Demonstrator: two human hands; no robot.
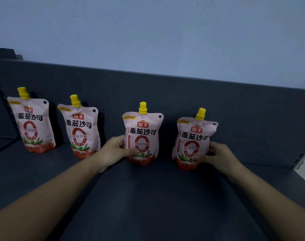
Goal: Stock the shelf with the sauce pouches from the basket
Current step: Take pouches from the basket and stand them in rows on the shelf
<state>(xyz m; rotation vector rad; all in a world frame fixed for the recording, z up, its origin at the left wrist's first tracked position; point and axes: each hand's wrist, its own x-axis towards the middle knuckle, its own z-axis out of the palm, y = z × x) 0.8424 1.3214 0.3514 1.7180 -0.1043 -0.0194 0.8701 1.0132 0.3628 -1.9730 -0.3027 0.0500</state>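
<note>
Four pink plastic sauce pouches with yellow spout caps, red printing and a tomato picture stand in a row before the dark grey upright back panel (165, 94) of a dark grey shelf board (148, 197). The leftmost pouch (33, 126) stands upright close to the panel near its left end, and the second pouch (79, 131) stands just to its right, also close to the panel; no hand touches either. The third pouch (142, 136) is before the panel's middle, and the left hand (116, 150) grasps its lower left side, thumb across the front. The fourth pouch (191, 141), right of the panel's middle and tilted slightly, is grasped at its lower right side by the right hand (219, 155), fingers curled round its edge. Above the panel rises a pale blue wall (148, 32).
</note>
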